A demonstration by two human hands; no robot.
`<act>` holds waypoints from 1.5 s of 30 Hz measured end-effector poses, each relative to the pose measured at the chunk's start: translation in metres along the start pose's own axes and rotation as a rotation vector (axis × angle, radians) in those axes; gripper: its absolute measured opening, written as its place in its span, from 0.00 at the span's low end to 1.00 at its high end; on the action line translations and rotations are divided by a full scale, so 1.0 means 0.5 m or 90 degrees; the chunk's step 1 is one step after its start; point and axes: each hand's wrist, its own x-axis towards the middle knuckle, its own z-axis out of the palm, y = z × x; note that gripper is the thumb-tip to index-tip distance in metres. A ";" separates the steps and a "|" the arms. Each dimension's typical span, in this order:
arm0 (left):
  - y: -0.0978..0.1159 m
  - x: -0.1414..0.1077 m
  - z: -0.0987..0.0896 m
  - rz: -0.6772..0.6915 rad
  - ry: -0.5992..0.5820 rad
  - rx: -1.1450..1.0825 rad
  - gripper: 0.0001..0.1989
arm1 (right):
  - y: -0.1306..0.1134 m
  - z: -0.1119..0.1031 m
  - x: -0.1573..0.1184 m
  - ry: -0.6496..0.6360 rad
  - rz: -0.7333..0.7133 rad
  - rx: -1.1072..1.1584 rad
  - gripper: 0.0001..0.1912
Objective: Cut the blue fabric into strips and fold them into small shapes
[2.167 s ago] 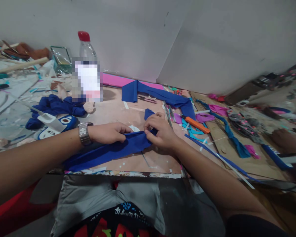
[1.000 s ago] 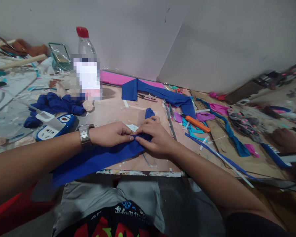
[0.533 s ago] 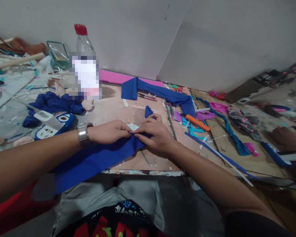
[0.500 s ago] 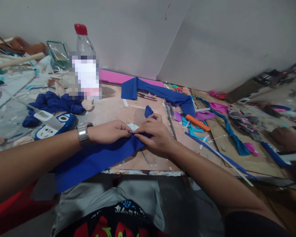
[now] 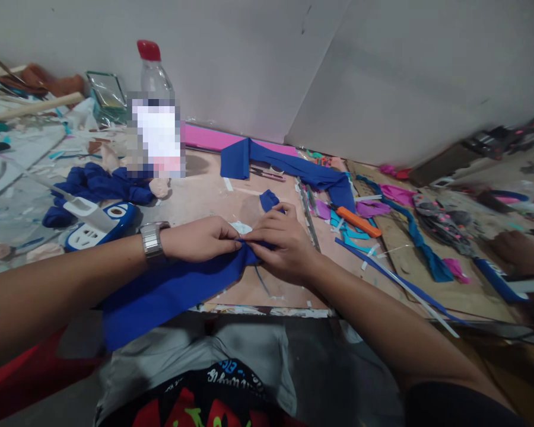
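A long strip of blue fabric point(image 5: 173, 290) hangs over the table's front edge and runs up to my fingers. My left hand point(image 5: 207, 238), with a metal watch on its wrist, pinches the strip's upper edge between thumb and forefinger. Close beside it, my right hand point(image 5: 282, 240) grips the same edge, where the cloth looks gathered. A small rolled or folded blue piece point(image 5: 268, 200) pokes out past the right fingers; whether it joins the strip is hidden. Just behind the fingertips lies a small whitish patch point(image 5: 241, 228) on the table.
Folded blue fabric point(image 5: 289, 163) lies at the back. A red-capped bottle point(image 5: 156, 80) stands back left, near a blue-and-white power strip point(image 5: 100, 228) and a bunched blue cloth point(image 5: 98, 184). On the right are an orange cutter point(image 5: 357, 221), fabric scraps and another person's hand point(image 5: 518, 252).
Both hands keep their pinch on the blue fabric. The gathered edge between them has shifted slightly, and the view has moved a little.
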 end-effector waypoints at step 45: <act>0.003 0.000 0.003 0.007 0.032 -0.022 0.20 | -0.008 0.001 0.003 0.001 0.016 -0.009 0.04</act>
